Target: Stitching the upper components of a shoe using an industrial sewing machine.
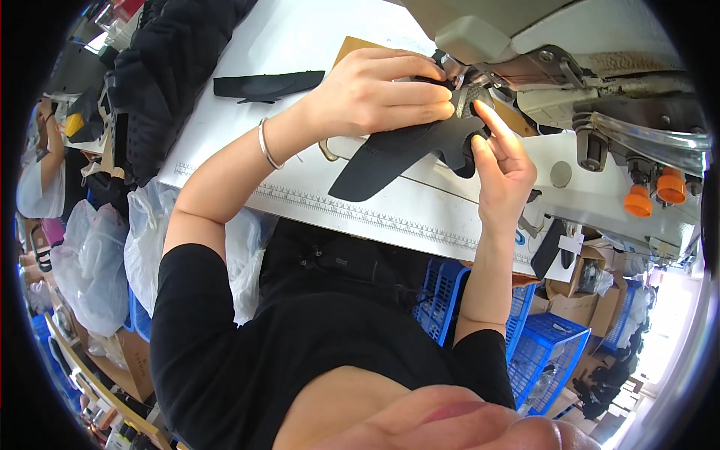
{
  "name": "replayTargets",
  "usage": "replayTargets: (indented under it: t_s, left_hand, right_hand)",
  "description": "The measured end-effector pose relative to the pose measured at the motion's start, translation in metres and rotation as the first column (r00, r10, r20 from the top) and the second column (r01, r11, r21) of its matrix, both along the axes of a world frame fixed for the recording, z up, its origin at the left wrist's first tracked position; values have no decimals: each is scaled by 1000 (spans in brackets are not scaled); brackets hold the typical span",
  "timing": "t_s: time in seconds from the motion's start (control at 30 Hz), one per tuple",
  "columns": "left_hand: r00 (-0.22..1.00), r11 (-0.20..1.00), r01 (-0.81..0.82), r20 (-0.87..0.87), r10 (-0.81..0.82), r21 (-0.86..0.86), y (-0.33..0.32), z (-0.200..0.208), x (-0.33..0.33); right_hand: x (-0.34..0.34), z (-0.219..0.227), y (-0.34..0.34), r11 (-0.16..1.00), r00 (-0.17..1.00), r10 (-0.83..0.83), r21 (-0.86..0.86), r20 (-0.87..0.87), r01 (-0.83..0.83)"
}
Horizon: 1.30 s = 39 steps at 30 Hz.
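A black cut fabric piece (386, 161) lies under the needle area of a sewing machine (480, 37), its broad end pointing toward me over the white table. My left hand (371, 91) is on its upper part, fingers stretched right and pressed onto it beside the presser foot (465, 94). The left thumb is mostly hidden. On the right side of the same piece, my right hand (504, 169) pinches a curled edge between thumb and forefinger. The forefinger tip sits close to the presser foot.
Another black fabric piece (266, 85) lies at the left on the white table (300, 30). A printed ruler strip (360, 217) follows the near edge. Dark padded fabric (169, 75) is piled far left. Orange knobs (637, 201) stand right. Blue crates (551, 352) and plastic bags (94, 266) are below.
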<state>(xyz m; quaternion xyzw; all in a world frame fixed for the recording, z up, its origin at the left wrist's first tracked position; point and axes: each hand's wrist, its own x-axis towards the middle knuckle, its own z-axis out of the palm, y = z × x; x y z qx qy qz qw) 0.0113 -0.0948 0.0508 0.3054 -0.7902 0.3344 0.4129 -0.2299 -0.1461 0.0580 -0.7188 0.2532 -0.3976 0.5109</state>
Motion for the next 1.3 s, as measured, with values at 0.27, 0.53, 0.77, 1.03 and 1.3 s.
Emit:
replayTargets:
  t_s: [0.27,0.53,0.77,1.03,1.3]
  left_hand:
    - [1000,994,-24,-8,25,103,3,6,5]
    - [999,767,34,8,-51,640,32,58,13]
    - [937,832,-339,80,340,439,48,25,-62]
    - [847,854,-519,-108,520,46,27,-5,-83]
    - [846,852,-524,-114,520,-2,23,-7,-85]
  right_hand:
    - [6,9,-6,1000,999,-13,0,-42,13]
    - [7,-4,2,997,999,26,65,32,-28]
    - [16,-22,11,999,975,-39,40,219,31]
    - [11,-35,9,996,981,-61,78,182,48]
    - [13,-37,11,999,968,-53,9,245,52]
